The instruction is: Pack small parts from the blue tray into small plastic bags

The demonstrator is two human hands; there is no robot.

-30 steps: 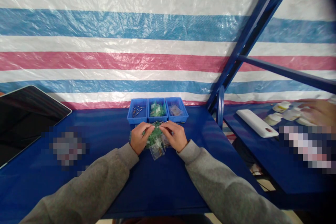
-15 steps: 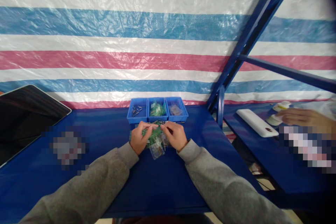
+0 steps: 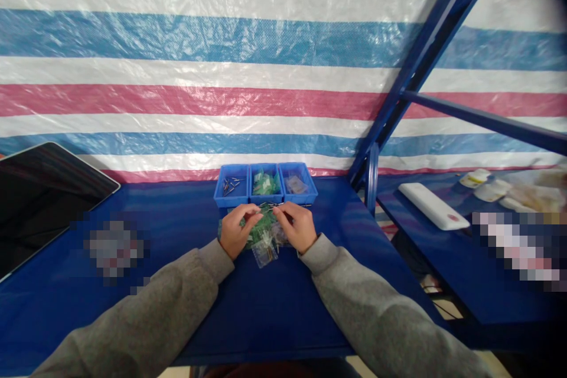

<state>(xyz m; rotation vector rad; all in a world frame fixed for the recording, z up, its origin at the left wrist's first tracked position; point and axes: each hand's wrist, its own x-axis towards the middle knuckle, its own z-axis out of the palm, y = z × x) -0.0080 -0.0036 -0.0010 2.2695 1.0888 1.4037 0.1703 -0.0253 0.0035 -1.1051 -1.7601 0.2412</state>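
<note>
Over a pile of small green and clear plastic bags [image 3: 264, 235], my left hand [image 3: 237, 230] is closed in a pinch, thumb against fingers. My right hand [image 3: 299, 227] pinches opposite it, a small gap between the two. Whatever sits in the fingertips is too small to make out. Thin metal rods [image 3: 269, 206] lie close by the fingertips, just in front of the bins. A clear bag [image 3: 266, 253] with small brownish pieces lies at the near edge of the pile.
Three joined blue bins [image 3: 218, 195] stand behind my hands, holding metal rods, green bags and clear bags. A dark screen [image 3: 44, 201] leans at left. On the right stand a blue metal frame [image 3: 398, 94] and a second table with a white oblong device [image 3: 432, 205] and white round containers [image 3: 491, 190].
My fingertips have drawn slightly apart. At the right table, the other person's hand has pulled back to the right, and a white round container has shifted right.
</note>
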